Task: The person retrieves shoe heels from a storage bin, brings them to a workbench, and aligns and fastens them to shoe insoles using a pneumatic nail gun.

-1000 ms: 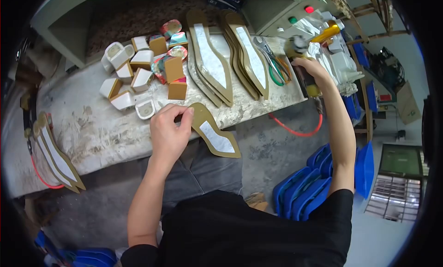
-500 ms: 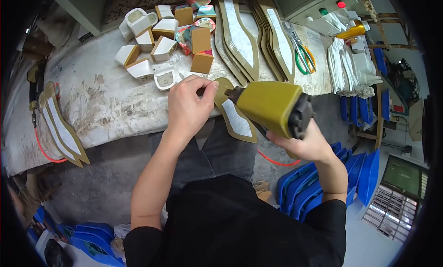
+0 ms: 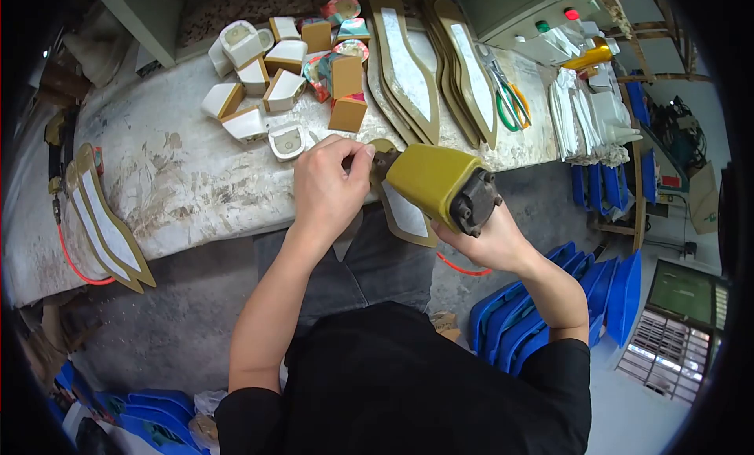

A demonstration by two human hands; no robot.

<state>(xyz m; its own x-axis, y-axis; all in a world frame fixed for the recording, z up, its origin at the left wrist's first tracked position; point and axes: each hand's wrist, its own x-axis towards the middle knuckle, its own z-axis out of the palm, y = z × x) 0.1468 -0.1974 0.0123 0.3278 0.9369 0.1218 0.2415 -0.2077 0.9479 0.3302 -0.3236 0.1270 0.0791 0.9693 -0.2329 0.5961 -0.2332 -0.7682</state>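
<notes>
My right hand point(image 3: 499, 239) grips an olive-green air nail gun point(image 3: 428, 180); its dark nose is down at the heel end of a shoe insole point(image 3: 407, 218). The insole is tan with a white strip along its middle, and it juts over the table's front edge. At the same heel end my left hand point(image 3: 331, 176) is closed, thumb against the fingers, holding the insole. Whatever lies under those fingers is hidden. Just beyond my left hand sits a white heel block point(image 3: 286, 142).
Several white or patterned heel blocks point(image 3: 284, 89) lie on the stained table point(image 3: 188, 196). Insole stacks point(image 3: 408, 70) lie behind the gun, with green-handled scissors point(image 3: 509, 105) to their right. More insoles point(image 3: 102, 211) overhang at left. Blue bins point(image 3: 518, 306) stand on the floor at right.
The nail gun and my right hand have moved left, bringing the nose over the insole's heel end beside my left thumb. My left hand has shifted slightly right and down.
</notes>
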